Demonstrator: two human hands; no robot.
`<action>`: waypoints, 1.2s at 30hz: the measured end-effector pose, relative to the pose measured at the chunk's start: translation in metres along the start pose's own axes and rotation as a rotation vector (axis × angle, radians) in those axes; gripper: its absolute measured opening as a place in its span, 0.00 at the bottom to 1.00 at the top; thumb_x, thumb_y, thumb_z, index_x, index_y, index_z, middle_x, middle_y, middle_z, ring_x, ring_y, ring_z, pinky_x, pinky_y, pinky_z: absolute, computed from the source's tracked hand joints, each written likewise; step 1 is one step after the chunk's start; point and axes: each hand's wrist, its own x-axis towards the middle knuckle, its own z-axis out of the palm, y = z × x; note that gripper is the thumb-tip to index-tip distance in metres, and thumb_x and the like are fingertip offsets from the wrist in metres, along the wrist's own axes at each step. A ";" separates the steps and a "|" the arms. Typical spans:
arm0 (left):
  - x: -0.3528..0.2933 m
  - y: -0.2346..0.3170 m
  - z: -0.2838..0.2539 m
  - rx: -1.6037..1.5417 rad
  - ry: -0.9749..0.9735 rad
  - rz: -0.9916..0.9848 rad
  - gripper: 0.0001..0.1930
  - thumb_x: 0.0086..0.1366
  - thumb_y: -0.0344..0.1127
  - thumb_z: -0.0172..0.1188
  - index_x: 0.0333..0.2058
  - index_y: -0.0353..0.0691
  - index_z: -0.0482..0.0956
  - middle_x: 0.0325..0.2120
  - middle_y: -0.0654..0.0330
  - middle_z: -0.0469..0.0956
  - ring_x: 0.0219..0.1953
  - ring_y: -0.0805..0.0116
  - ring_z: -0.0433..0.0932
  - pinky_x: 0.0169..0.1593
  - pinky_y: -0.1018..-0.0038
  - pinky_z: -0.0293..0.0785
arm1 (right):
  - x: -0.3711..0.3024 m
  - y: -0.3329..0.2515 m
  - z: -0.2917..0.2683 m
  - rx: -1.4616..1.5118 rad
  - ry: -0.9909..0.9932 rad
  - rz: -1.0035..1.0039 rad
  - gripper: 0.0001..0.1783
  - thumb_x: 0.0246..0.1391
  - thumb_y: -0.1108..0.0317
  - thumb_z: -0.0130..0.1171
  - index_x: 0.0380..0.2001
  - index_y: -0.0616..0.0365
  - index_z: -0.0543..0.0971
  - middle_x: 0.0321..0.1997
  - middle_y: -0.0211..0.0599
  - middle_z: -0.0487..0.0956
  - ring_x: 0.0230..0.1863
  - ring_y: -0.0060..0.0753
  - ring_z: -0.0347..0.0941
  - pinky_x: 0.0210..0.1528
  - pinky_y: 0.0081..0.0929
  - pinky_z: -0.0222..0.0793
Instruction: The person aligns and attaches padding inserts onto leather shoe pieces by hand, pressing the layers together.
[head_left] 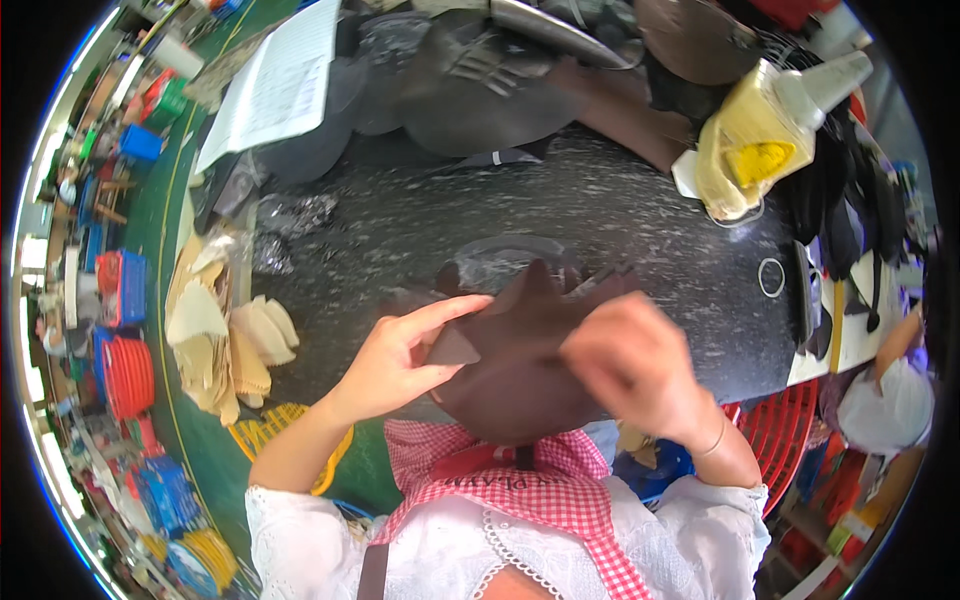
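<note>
Black table (pixel 620 210): left fingers (pixel 452 310) pinch brown piece (pixel 510 385); right fingers (pixel 597 352) too blurred to tell

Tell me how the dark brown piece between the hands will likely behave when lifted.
The dark brown piece is probably floppy, since its upper edge bends into pointed folds. It looks light for its size: the flap by the left hand appears thin. Its lower end, beyond the table's near edge, may sag.
</note>
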 end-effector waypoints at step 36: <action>0.001 0.007 -0.036 1.131 0.202 0.871 0.28 0.44 0.19 0.54 0.50 0.33 0.74 0.36 0.57 0.76 0.38 0.58 0.75 0.43 0.66 0.72 | 0.024 -0.004 0.021 -0.057 -0.435 -0.117 0.36 0.44 0.59 0.64 0.56 0.60 0.68 0.64 0.42 0.63 0.60 0.41 0.63 0.61 0.39 0.58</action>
